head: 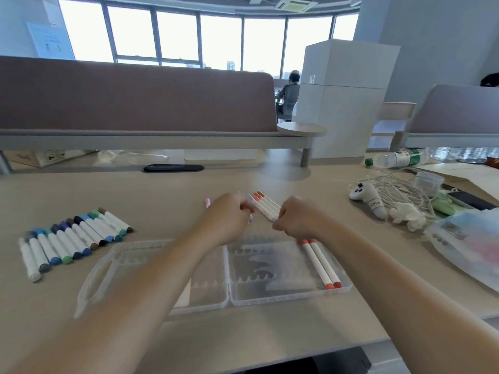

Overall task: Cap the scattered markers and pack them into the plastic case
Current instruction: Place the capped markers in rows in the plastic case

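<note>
Meanwhile, both hands are hovering over the open plastic case (151, 268). The left hand (229, 214) is curling around a purple-tipped marker (250, 218), and the right hand (299, 218) is pinching the near end of a bundle of markers (266, 205).

free: desk (243, 333) front | blocked: open case (151, 268) centre, cables (399, 190) right

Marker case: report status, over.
Left hand, right hand closed around small marker parts. Two red-orange markers in open plastic case. Blue-green markers wait left. Nothing blocking.

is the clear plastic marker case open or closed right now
Open. The plastic case lies flat on the desk with both halves spread side by side, and two orange-capped markers rest in its right half.
</note>
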The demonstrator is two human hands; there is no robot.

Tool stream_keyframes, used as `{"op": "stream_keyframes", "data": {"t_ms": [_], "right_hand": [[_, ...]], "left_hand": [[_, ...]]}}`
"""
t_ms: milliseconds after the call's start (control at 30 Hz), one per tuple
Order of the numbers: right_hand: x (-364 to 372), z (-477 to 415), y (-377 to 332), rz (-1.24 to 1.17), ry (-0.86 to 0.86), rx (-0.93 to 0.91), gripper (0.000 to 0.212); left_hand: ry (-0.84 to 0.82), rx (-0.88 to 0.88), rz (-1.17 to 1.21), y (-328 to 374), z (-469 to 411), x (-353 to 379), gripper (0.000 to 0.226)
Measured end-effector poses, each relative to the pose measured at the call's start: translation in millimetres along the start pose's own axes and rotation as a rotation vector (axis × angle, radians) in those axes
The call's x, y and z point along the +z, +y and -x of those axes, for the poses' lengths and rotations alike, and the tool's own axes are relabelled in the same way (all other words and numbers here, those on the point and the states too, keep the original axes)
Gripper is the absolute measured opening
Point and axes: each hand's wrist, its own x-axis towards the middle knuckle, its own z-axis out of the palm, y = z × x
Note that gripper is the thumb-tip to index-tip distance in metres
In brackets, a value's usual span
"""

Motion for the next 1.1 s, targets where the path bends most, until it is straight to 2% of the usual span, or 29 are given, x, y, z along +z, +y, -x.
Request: {"op": "stream_keyframes", "data": {"t_ms": [167, 367, 433, 533, 667, 867, 1100], "right_hand": [[16, -43, -42, 0.068, 0.019, -0.032, 0.033], [22, -70, -55, 0.141, 0.022, 0.028, 0.016], [21, -73, -53, 0.178, 0.022, 0.055, 0.011], [21, -79, -38, 0.141, 0.041, 0.066, 0.021], [13, -84, -17, 0.184, 0.052, 0.132, 0.012], [-5, -96, 10, 0.266, 0.044, 0.199, 0.023], [2, -111, 8, 0.258, 0.045, 0.135, 0.018]], "left_hand": [[0.06, -0.048, -0.002, -26, -6, -34, 0.021], [0.037, -0.081, -0.021, -43, -10, -45, 0.026], [0.022, -0.079, -0.025, -44, -12, -45, 0.025], [-0.017, -0.063, -0.017, -39, -18, -41, 0.023], [-0.059, -0.035, 0.011, -24, -31, -30, 0.026], [-0.113, -0.04, 0.027, -6, -50, -9, 0.023], [-0.1, -0.059, -0.008, -8, -64, 7, 0.034]]}}
